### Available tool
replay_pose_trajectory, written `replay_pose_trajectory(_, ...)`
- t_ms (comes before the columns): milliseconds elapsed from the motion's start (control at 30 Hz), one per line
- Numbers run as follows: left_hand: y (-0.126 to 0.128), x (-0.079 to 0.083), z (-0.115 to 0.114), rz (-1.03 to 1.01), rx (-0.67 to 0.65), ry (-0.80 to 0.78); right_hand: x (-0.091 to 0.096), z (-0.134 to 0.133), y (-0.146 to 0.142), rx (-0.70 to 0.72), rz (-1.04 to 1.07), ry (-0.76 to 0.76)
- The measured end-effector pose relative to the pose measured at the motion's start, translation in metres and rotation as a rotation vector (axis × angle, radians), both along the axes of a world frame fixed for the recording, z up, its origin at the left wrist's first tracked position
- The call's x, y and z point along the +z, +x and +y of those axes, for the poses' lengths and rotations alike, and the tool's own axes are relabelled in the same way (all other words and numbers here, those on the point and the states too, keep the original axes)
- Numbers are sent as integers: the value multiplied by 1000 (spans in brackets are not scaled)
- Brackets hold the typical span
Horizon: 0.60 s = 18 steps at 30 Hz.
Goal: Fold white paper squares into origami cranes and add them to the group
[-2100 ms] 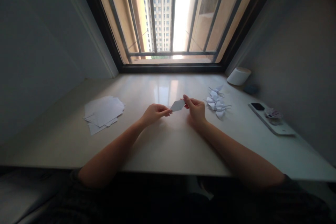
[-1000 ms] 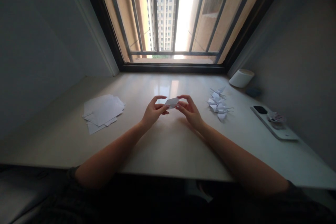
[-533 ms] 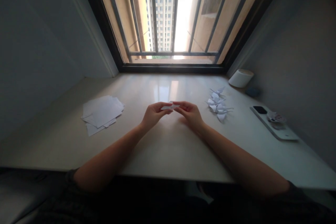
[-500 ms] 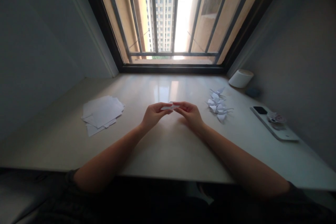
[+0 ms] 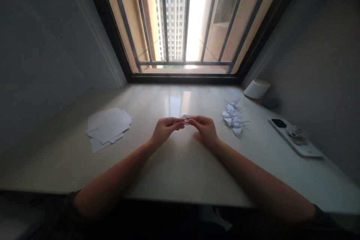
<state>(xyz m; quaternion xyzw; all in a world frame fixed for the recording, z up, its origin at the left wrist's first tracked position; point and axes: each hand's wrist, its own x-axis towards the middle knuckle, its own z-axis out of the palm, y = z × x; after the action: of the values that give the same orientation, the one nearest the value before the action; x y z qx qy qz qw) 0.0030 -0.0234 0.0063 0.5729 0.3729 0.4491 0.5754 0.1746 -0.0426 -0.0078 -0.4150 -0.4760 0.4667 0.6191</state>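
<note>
A small piece of folded white paper [image 5: 186,116] is pinched between my two hands above the middle of the white tabletop. My left hand [image 5: 168,128] grips its left end between thumb and fingers. From the other side, my right hand [image 5: 203,126] holds it the same way, and the fingertips of both hands nearly meet. Most of the paper is covered by the fingers, so its exact shape cannot be made out. To the right lie several folded white paper cranes [image 5: 233,115] in a cluster. A loose stack of white paper sheets [image 5: 108,125] rests at the left.
A white cup-like object [image 5: 256,88] stands at the back right, with a dark blurred item [image 5: 270,102] beside it. Nearer, a pale flat device [image 5: 300,147] with a dark patch carries a small crumpled-looking thing [image 5: 296,131]. A barred window [image 5: 180,78] closes off the back.
The view has tilted slightly upward, so everything sits lower. The folded paper has turned between my fingers, and its pale upper edge now shows above my right fingertips.
</note>
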Motion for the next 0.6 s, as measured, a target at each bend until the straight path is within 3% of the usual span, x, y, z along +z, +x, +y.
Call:
replay_pose_trajectory(433,3,0,-1,-7,92,-23,1,-1,-4,-119,35,-1)
replay_pose_trajectory(600,2,-2,-1,-28,131,7,2,0,-2,-27,43,-17)
